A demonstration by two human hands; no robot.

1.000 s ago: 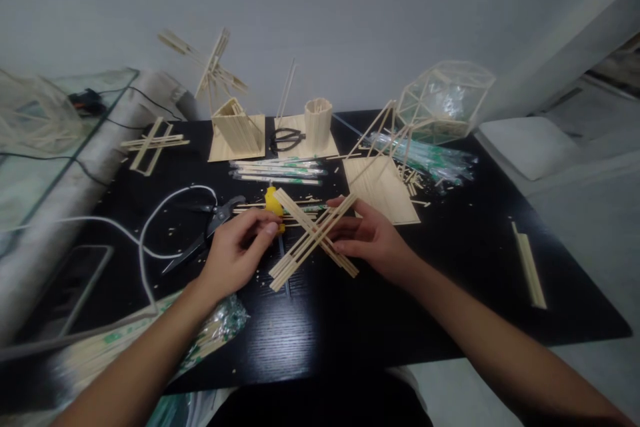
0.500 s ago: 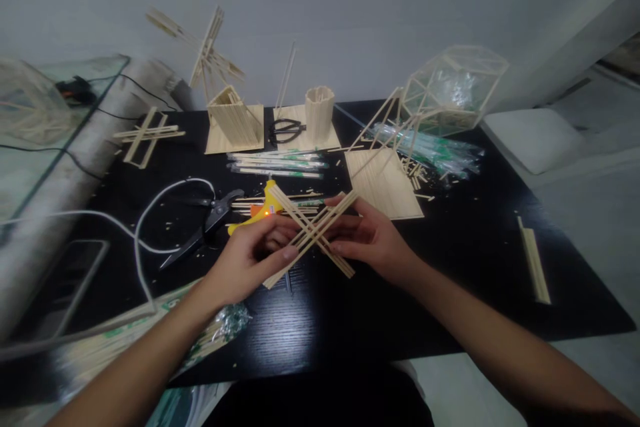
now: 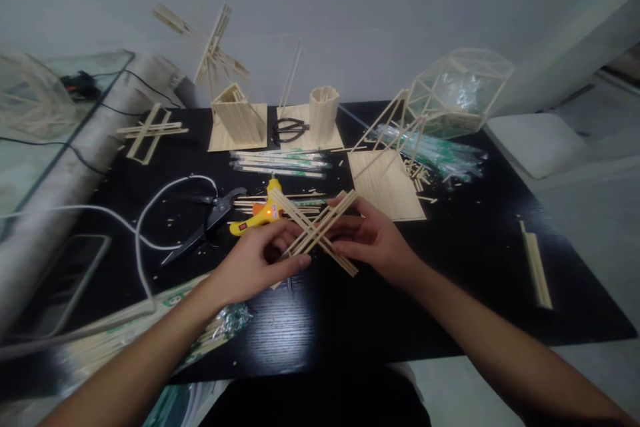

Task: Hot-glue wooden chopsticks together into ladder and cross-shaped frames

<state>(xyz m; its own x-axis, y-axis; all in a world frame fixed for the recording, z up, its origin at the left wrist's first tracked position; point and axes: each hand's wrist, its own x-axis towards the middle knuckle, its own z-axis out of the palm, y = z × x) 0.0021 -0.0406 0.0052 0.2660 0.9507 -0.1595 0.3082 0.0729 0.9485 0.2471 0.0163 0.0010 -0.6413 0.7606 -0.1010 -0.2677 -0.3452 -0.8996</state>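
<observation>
Between my hands is a cross-shaped frame of thin wooden sticks point(image 3: 319, 232), held above the black table. My left hand point(image 3: 267, 255) closes on its lower left arm, thumb laid over the sticks. On the other side my right hand point(image 3: 370, 240) grips the right arms, thumb in front and fingers behind. The fingertips behind the sticks are partly hidden. Just beyond my left hand lies a yellow glue gun point(image 3: 260, 215) with a small orange light lit. Left of it rest black-handled scissors point(image 3: 207, 223).
Behind stand two stick-built holders on bases point(image 3: 239, 125) point(image 3: 324, 117). A flat stick panel point(image 3: 387, 190) and wrapped stick bundles point(image 3: 435, 150) lie at the right. A white cable point(image 3: 137, 240) loops at the left, near a phone point(image 3: 75, 283). Another stick cross point(image 3: 151, 133) sits back left.
My left thumb has slid a little right and up along the sticks, covering more of the lower left arm. My right hand keeps its grip. The view has shifted slightly.
</observation>
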